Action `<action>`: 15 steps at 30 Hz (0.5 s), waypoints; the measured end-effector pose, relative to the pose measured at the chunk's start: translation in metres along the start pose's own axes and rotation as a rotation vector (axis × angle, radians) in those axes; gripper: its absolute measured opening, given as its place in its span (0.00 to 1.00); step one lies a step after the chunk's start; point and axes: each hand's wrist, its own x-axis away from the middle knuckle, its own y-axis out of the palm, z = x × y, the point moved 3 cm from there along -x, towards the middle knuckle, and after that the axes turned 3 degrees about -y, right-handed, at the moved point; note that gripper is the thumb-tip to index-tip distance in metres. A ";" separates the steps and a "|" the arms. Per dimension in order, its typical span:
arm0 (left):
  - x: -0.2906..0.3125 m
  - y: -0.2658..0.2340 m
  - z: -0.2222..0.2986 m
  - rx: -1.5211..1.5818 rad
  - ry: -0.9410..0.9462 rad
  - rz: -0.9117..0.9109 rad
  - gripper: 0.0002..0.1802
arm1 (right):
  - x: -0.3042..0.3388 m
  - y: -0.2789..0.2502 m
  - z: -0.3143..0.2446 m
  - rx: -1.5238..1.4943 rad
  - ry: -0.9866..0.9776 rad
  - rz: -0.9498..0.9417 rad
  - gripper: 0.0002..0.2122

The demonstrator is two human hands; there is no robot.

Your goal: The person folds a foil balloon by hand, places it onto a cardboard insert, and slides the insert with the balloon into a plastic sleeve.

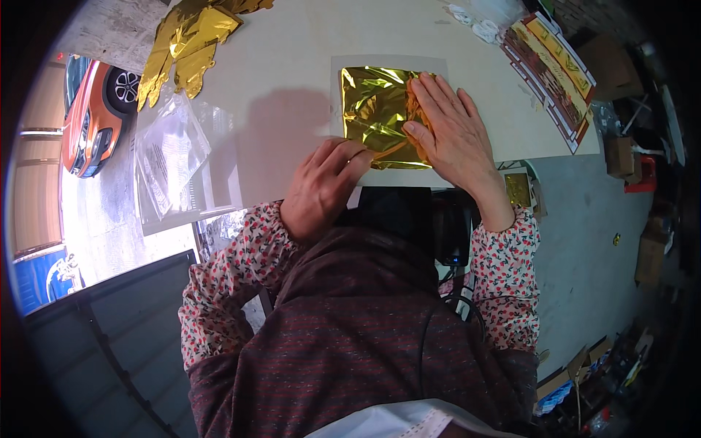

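We are resting our right hand (456, 139) flat on the square gold foil (376, 109), fingers extended, grasping nothing. Our left hand (321, 186) is sitting with bent fingers at the foil's near-left corner; because those fingers are hiding the contact, we are not able to tell whether that grip is pinching the edge. The foil is lying on the counter (288, 69), close to the edge nearest us, and is showing many creases. We are judging uneven force to be the main risk: should the left fingers be pulling while the right palm is pinning, the thin film could be tearing at that corner. Pressing over folds could be setting wrinkles harder, and too light a palm could be letting the foil skid.
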 end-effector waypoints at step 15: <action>-0.013 -0.009 -0.007 -0.040 0.101 -0.109 0.19 | 0.000 0.000 0.000 -0.004 0.002 0.012 0.28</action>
